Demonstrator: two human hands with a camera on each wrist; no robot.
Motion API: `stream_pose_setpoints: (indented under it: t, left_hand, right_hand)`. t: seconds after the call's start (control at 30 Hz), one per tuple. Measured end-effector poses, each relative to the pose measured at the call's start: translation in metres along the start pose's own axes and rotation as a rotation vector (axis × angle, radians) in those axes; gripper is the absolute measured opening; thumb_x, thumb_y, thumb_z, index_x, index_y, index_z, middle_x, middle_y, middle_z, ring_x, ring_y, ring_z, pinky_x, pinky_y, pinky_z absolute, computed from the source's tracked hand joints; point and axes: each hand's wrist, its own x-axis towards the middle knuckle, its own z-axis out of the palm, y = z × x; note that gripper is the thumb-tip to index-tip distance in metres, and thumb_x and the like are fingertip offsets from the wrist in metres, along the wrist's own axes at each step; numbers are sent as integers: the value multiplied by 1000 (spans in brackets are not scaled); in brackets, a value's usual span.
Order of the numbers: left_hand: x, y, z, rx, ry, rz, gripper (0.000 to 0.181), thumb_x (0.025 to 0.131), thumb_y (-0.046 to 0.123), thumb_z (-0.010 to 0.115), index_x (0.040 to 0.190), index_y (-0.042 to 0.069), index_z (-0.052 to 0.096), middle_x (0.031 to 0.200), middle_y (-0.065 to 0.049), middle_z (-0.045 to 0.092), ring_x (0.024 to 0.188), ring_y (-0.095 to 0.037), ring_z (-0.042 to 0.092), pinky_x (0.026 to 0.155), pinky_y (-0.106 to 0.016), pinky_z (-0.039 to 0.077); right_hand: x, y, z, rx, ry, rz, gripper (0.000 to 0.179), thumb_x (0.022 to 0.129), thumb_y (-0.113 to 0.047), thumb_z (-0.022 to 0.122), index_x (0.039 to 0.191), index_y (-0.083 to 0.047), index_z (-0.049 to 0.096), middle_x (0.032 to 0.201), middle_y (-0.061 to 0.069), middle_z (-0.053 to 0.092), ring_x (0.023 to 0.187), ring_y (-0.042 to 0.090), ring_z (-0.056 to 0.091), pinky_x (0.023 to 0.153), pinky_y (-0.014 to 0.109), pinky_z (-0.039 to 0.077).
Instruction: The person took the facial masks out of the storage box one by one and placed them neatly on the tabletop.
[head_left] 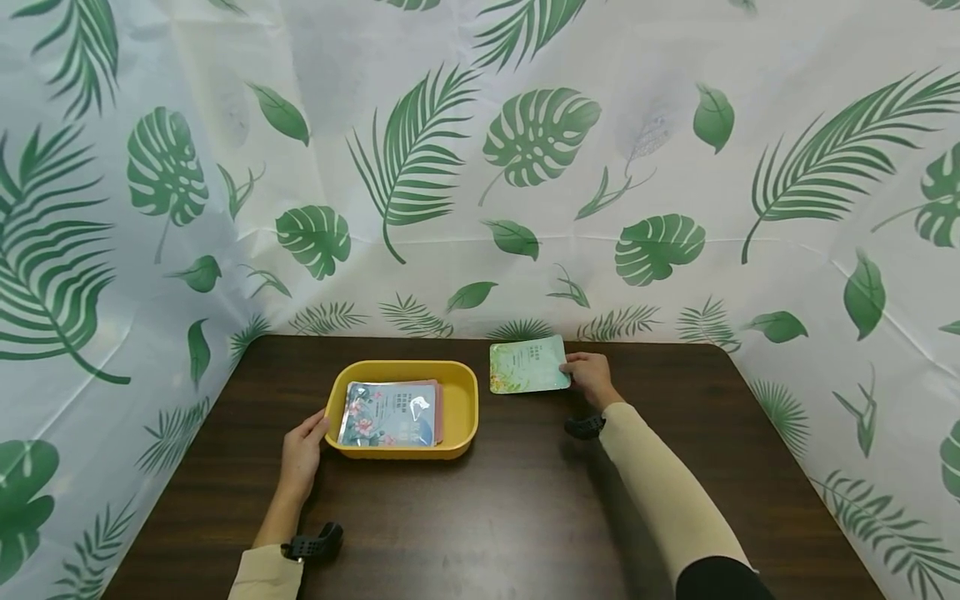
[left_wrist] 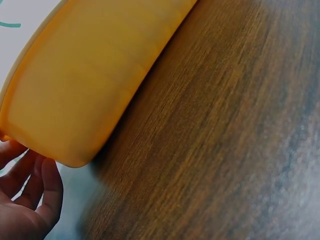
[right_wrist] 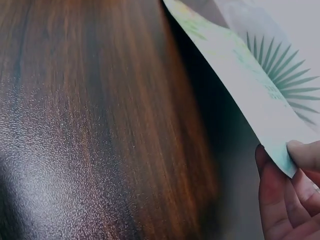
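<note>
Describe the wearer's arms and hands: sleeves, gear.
Ungloved left hand and right hand. Beige left sleeve and right sleeve; black covering farther up the right arm. Black left wrist device and right wrist device; no cables visible.

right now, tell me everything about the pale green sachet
The pale green sachet is flat, round-cornered, apparently thin film, with foliage printed at left and characters beside it. The right hand pinches its right end, thumb on the printed face, holding that end off the table, right of the yellow tray.

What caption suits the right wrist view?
Right hand pinching one end of a pale green packet, with brown table and leaf-print backdrop in view.
</note>
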Motion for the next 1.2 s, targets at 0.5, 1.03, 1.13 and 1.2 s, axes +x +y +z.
stream_pose_setpoints:
  t: [0.5,1.03,1.13,1.2]
  left_hand:
    - [0,2,0,-7,-13,6,50,106,25,41,145,-6,39,152,-24,38,141,-32,35,116,-48,30]
    - [-1,1,1,-11,10,39,49,105,24,42,144,-6,41,149,-26,42,133,-31,43,74,-1,41]
    - [0,0,1,-11,10,29,49,105,25,42,144,-5,41,149,-25,42,132,-28,43,74,-1,41]
    - [1,-1,1,-17,8,17,49,105,25,42,144,-4,42,150,-23,42,130,-25,45,74,-2,42]
  right_hand:
    - [0,8,-1,-103,79,2,30,88,-5,64,115,9,65,119,24,60,74,14,60,58,23,54]
    - [-4,9,-6,-184,90,-61,25,91,-5,61,112,9,66,108,24,66,76,19,63,67,31,58]
    - [-3,8,-8,-180,60,-73,26,93,-8,60,112,9,66,104,23,69,72,16,64,66,30,58]
    - [-4,6,-9,-171,24,-83,28,94,-10,58,113,10,66,101,22,70,70,14,65,66,31,58]
